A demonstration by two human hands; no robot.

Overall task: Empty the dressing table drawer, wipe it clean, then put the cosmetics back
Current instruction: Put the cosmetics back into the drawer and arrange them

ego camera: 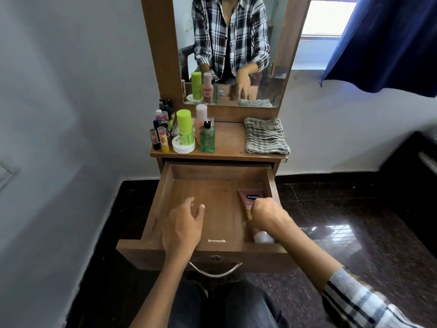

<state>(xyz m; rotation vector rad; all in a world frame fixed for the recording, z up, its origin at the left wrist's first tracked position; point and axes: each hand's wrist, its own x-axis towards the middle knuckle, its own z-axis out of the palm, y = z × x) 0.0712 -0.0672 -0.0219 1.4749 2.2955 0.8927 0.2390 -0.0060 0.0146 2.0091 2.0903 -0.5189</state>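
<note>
The wooden drawer [165, 192] is pulled out toward me. A pink Vaseline tube [251, 197] with a white cap lies along its right side, and my right hand [268, 215] is curled round the tube's middle. My left hand [183, 224] hovers over the drawer's left half with relaxed, spread fingers and holds nothing. A small pale strip [216, 241] lies on the drawer floor near the front. On the tabletop's left stand the cosmetics: a lime green bottle [184, 125], a green gel bottle [207, 138], a white jar [183, 146], a pink bottle [201, 117] and several lipsticks [159, 136].
A folded checked cloth [266, 136] lies on the tabletop's right. The mirror [231, 48] above reflects a person in a plaid shirt. A white wall is at left, dark glossy floor at right, a blue curtain [387, 43] by the window. The drawer handle [215, 271] faces my knees.
</note>
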